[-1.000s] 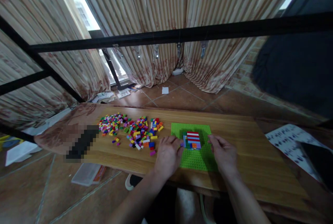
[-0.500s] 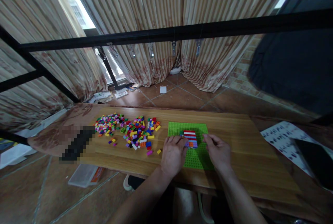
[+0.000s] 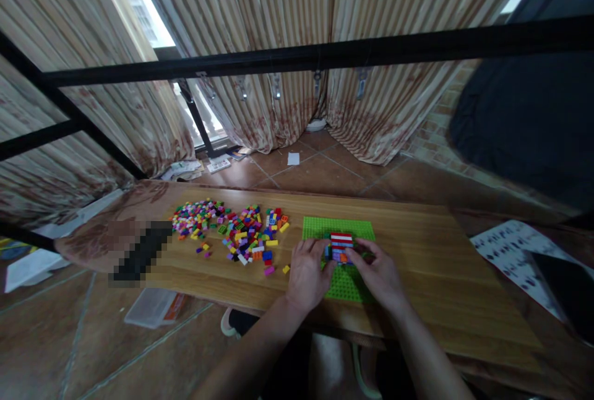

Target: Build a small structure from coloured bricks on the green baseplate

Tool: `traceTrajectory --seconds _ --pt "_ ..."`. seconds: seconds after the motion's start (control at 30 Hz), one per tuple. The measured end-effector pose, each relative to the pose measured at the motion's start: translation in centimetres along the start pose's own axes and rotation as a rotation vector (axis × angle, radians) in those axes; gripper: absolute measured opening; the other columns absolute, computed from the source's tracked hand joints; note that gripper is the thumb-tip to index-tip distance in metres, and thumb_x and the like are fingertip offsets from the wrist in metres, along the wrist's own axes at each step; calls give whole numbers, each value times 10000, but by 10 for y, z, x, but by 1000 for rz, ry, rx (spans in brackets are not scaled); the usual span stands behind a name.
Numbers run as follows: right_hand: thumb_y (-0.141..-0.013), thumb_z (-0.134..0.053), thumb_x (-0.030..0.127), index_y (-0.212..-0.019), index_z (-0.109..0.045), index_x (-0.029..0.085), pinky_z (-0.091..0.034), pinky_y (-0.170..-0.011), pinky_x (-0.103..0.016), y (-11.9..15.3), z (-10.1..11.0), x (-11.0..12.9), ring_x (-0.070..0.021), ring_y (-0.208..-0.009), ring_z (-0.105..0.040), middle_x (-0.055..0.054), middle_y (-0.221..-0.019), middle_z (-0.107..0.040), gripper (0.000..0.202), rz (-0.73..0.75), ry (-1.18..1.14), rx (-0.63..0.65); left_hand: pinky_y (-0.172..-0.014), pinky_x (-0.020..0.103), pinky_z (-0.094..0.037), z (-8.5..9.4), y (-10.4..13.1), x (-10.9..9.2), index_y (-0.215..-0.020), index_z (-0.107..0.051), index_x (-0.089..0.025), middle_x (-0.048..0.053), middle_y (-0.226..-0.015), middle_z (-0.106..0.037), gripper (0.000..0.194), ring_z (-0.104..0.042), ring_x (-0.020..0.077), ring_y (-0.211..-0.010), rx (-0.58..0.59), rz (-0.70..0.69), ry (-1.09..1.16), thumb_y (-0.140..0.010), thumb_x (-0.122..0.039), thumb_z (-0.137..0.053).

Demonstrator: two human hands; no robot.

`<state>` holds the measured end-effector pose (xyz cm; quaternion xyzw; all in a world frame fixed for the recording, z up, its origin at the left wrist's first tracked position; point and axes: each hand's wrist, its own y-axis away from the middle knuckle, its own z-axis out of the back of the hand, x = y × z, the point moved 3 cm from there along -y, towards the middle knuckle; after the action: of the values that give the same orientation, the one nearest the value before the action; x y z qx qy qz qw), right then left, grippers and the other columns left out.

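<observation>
A striped block of toy building bricks (image 3: 341, 240), with red, white, blue, purple and orange rows, stands on a green studded baseplate (image 3: 341, 291). My left hand (image 3: 309, 271) is closed against the block's left side, its fingertips at the edge. From the right, my right hand (image 3: 383, 273) grips the block, thumb at the front right corner and fingers along the right side. Whether a small brick is between those fingers is hidden.
Loose colourful bricks (image 3: 248, 233) lie in the middle left of the wooden table (image 3: 445, 270), with a denser heap (image 3: 195, 217) farther left. A printed sheet (image 3: 510, 257) and a dark tablet-like object (image 3: 559, 291) lie at right. A clear plastic box (image 3: 151, 308) is on the floor.
My right hand has moved left from the baseplate's right part onto the brick block. My left hand stays at the block's left side. The view has shifted slightly.
</observation>
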<state>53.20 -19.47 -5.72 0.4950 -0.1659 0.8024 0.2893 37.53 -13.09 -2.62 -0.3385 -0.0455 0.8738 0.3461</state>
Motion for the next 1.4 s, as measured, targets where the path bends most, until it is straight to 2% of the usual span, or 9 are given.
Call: traceTrajectory --seconds 0.1,0.27,0.47,0.63,1.1,1.4 --pt "-707 -613 596 -1152 -601 176 -480 -733 -368 3 -4 4 -212 -780 -632 -101 -1029 -687 612 35 41 17 -907 410 -443 -2 -1 0 -1144 -556 -221 50 -1054 -608 361 -544 221 -988 3 3 -2 -795 -208 -647" --pt "-715 -616 559 -1145 -598 173 -466 -831 -393 7 -9 12 -254 -957 -623 -119 -1071 -671 578 82 129 -32 -921 414 -435 -5 0 1 -1148 -553 -221 49 -1059 -605 373 -540 223 -1001 -1 18 -11 -789 -204 -655" --pt "-692 -625 564 -1116 -613 162 -467 -819 -394 4 -11 5 -251 -920 -632 -120 -1042 -677 585 55 141 -30 -902 409 -444 -5 1 0 -1150 -544 -224 43 -1073 -603 380 -531 220 -1007 6 8 -13 -788 -200 -655" --pt "-690 -638 531 -1086 -623 163 -465 -822 -387 4 -11 10 -245 -917 -630 -114 -1032 -676 540 33 147 -30 -901 412 -447 -4 1 -2 -1148 -546 -228 43 -1083 -599 358 -531 221 -1007 16 11 -26 -803 -210 -640" --pt "-739 -581 524 -1152 -581 147 -464 -818 -384 7 -13 12 -257 -942 -624 -133 -1072 -659 559 68 221 -22 -917 410 -439 -6 1 -5 -1146 -543 -230 44 -1089 -589 355 -521 223 -1022 37 -15 -50 -803 -182 -623" --pt "-736 -566 588 -1128 -604 176 -471 -790 -386 10 -10 14 -272 -929 -639 -119 -1026 -684 570 63 257 -37 -925 420 -442 -1 8 6 -1171 -530 -225 51 -1101 -590 403 -526 224 -1023 -3 6 -31 -784 -146 -611"
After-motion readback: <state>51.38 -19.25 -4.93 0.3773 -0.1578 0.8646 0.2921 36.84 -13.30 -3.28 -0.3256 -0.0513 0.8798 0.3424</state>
